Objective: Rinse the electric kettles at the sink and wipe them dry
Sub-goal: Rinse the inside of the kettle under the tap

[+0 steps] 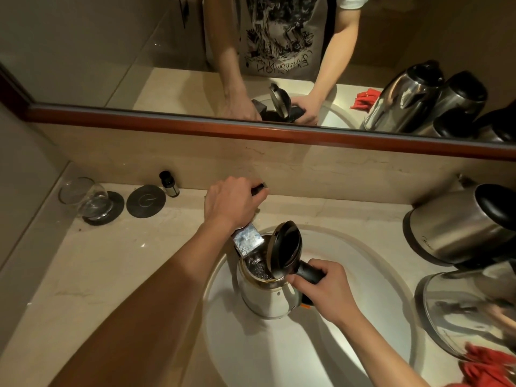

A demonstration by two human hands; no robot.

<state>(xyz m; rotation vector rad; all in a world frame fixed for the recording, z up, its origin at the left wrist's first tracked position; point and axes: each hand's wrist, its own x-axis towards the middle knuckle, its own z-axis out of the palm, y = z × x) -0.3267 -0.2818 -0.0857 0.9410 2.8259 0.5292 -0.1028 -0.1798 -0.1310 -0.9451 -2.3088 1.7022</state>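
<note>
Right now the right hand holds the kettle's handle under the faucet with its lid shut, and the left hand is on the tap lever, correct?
Not quite: the head view shows the lid flipped open, standing upright. The right hand does grip the kettle handle under the faucet, left hand on the tap lever.

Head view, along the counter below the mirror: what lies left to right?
Clear glass cup on a dark coaster → round dark coaster → small dark bottle → left hand on the tap → open steel kettle → lidded steel kettle.

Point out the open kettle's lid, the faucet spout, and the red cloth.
kettle lid [286, 248]: head view, on the black inner face of the raised lid.
faucet spout [248, 241]: head view, on its shiny flat end.
red cloth [487, 365]: head view, on its bunched folds, bottom right.
</note>
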